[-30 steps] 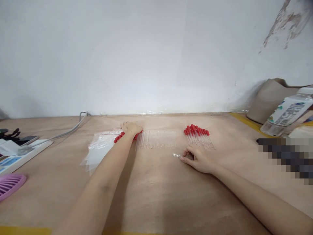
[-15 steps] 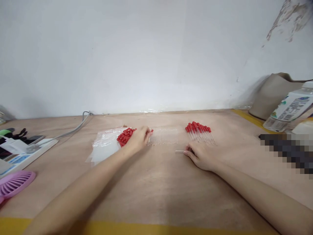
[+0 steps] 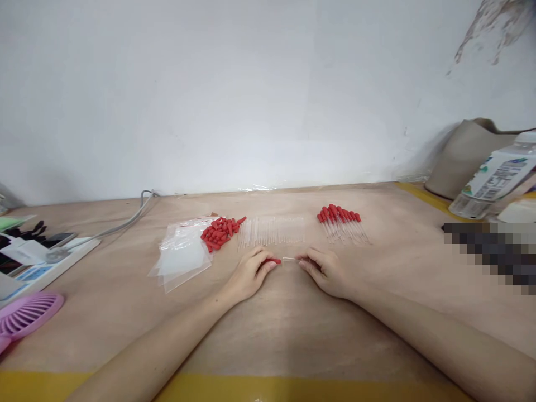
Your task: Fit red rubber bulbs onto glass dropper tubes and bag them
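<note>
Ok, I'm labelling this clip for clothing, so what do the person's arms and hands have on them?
The left hand and right hand are ungloved, with no ring, watch or bracelet in sight. The left forearm and right forearm are bare up to the picture's edge; no sleeve shows.

Illumination is diffuse, with soft shadows on the surface point(image 3: 259, 335). Glare marks the plastic bags point(image 3: 182, 254). Wide-angle distortion stretches the edges; pixelation masks one right-hand area.
</note>
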`<move>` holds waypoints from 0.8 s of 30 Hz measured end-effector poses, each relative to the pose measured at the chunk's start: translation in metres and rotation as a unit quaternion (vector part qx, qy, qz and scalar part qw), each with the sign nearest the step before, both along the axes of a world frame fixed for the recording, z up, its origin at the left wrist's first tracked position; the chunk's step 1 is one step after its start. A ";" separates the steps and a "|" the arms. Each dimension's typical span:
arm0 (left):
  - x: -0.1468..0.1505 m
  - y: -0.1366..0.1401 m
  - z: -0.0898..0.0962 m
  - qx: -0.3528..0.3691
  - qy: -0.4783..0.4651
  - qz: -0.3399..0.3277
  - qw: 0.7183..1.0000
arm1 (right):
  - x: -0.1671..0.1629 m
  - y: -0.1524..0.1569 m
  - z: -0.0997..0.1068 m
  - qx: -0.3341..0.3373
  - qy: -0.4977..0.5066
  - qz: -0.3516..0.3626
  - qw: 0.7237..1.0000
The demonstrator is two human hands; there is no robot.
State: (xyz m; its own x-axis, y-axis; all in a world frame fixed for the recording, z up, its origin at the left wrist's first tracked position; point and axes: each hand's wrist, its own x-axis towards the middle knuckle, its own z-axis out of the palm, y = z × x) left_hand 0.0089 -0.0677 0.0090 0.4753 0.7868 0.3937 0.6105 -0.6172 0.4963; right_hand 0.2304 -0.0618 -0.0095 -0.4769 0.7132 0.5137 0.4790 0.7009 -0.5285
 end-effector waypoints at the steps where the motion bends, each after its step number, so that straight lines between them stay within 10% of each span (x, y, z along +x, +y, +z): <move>1: 0.001 0.000 0.000 -0.004 -0.008 -0.001 1.000 | 0.000 0.000 0.000 0.002 0.003 -0.001 1.000; 12: 0.008 -0.003 -0.010 -0.154 -0.101 -0.008 0.983 | 0.001 0.001 0.002 -0.001 0.004 0.026 1.000; 24: 0.010 -0.010 -0.007 -0.138 -0.059 -0.029 0.988 | 0.004 0.009 -0.004 0.002 -0.013 0.079 0.997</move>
